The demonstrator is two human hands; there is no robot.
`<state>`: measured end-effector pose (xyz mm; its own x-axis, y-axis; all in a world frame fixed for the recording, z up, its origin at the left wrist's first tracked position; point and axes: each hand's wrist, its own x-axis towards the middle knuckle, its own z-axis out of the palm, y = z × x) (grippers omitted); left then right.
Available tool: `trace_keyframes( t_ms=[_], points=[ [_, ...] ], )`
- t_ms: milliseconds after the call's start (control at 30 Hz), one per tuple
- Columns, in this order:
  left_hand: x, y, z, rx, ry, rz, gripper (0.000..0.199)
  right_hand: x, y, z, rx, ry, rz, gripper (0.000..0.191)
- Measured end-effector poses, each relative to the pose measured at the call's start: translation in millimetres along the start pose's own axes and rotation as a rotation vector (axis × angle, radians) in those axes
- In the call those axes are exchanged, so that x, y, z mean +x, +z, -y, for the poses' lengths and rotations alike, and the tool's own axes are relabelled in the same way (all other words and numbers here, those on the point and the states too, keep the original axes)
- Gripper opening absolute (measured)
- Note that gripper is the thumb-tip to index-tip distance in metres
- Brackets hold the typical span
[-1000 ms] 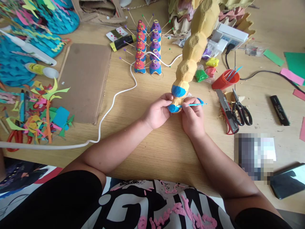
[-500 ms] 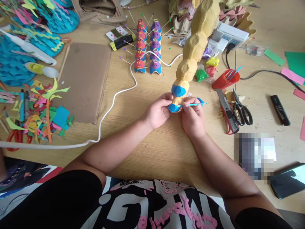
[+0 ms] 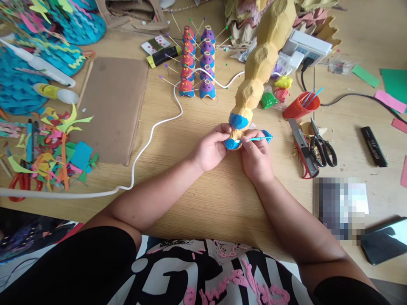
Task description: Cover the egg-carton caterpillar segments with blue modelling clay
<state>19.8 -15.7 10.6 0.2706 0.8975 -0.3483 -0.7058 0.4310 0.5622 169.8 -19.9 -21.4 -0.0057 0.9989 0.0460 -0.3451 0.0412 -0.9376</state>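
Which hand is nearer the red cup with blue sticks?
Right. The right hand, holding a thin blue tool, is below and left of the red cup in the view; the left hand, holding the small blue-and-yellow piece, is farther left.

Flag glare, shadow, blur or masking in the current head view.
Head view: glare on the dark slab at lower right; pixelation masks a flat item beside it. Head view: table darkens toward its near edge. Head view: both hands, left and right, read clearly.
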Motion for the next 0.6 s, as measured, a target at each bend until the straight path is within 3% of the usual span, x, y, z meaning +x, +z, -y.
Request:
trace_keyframes(
  t_ms=[200, 600],
  points=[
    [0.6, -1.3, 0.9, 0.014, 0.011, -0.001, 0.013, -1.3, 0.8, 4.9, 0.030, -0.058, 0.004, 0.048],
    [1.2, -3.1, 3.1, 0.005, 0.033, 0.025, 0.015, 0.7, -3.1, 0.3, -0.001, 0.014, 0.004, 0.048]
  ],
)
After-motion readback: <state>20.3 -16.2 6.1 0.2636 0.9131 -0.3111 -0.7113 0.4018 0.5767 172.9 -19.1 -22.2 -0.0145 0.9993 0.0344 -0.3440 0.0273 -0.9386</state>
